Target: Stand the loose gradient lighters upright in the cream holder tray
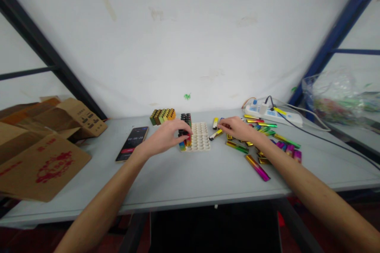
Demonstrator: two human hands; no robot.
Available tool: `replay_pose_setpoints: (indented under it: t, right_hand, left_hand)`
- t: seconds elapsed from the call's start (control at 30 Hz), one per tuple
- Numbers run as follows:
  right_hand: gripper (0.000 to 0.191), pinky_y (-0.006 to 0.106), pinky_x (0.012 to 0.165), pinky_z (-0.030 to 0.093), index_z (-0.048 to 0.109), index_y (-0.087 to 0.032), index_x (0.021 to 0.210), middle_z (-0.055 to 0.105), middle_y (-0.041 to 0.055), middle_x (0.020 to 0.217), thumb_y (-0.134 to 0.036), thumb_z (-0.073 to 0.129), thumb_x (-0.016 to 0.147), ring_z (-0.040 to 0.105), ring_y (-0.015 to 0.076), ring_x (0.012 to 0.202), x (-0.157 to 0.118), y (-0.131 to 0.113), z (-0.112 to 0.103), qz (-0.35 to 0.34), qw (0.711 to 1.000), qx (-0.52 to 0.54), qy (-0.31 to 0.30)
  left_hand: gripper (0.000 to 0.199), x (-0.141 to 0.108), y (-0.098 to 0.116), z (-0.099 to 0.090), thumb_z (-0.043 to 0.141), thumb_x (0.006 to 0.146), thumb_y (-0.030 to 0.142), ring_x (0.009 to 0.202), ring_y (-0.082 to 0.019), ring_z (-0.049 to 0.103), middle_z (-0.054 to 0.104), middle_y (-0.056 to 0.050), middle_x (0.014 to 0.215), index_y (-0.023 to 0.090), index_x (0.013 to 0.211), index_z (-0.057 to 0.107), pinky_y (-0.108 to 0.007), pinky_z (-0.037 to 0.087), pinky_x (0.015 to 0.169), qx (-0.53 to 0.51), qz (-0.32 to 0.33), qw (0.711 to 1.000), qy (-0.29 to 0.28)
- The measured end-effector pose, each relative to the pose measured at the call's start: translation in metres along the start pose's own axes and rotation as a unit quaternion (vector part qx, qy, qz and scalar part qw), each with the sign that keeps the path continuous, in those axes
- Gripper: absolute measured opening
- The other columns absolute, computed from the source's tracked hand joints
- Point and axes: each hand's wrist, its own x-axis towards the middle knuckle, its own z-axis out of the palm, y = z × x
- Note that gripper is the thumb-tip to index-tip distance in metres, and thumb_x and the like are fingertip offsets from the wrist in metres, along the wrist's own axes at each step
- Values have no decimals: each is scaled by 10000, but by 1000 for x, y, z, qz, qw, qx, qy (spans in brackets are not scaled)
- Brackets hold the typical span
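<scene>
My left hand [172, 136] reaches over the left side of a white tray [202, 137] with rows of round holes. Its thumb and fingers are closed around a shiny red-and-yellow tube [189, 141] standing at the tray. Behind it, several dark-topped tubes [186, 118] stand upright in the tray's left rows. My right hand [237, 128] is over the loose tubes right of the tray, its fingers curled together. Whatever they pinch is hidden. Just below its fingertips lies a yellow-and-white stick [216, 134], and another yellow-and-white piece [215, 123] lies just left.
A block of upright tubes [162, 116] stands behind the left hand. A phone [132, 143] showing a timer and an open cardboard box [47, 154] are at left. Right are scattered shiny tubes [257, 168], a power strip [273, 114] with cables, and a clear plastic bag [338, 95].
</scene>
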Motion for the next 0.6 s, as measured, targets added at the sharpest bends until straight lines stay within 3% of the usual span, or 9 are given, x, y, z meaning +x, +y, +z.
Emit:
replay_pose_setpoints:
  t: [0.3,0.47,0.6]
  right_hand:
    - [366,281,674,396,729,-170,905,714,66,783,-372,465,1059,619,184,680,-1,-1,-3,9,1000,0,2]
    - [255,321,842,473,742,-169,1061,716,114,1021,-308,531,1031,664,221,890,-2,8,2,-24,1000,-14,4]
    - [222,357,914,487,739,-190,1105,703,109,1067,-333,608,998,660,242,986,-2,6,4,-50,998,9,-26]
  left_hand:
    - [132,0,8,-6,676,929,226,967,-186,722,788,-33,1034,232,976,799,-293,528,901,-21,1,999,-28]
    - [133,-1,11,-7,699,917,250,954,-181,724,793,-17,1030,235,1011,791,-275,519,894,-8,-23,999,-39]
    - [145,-1,12,-5,671,929,270,943,-178,732,798,-15,1023,223,1001,787,-267,524,894,-1,-26,999,-26]
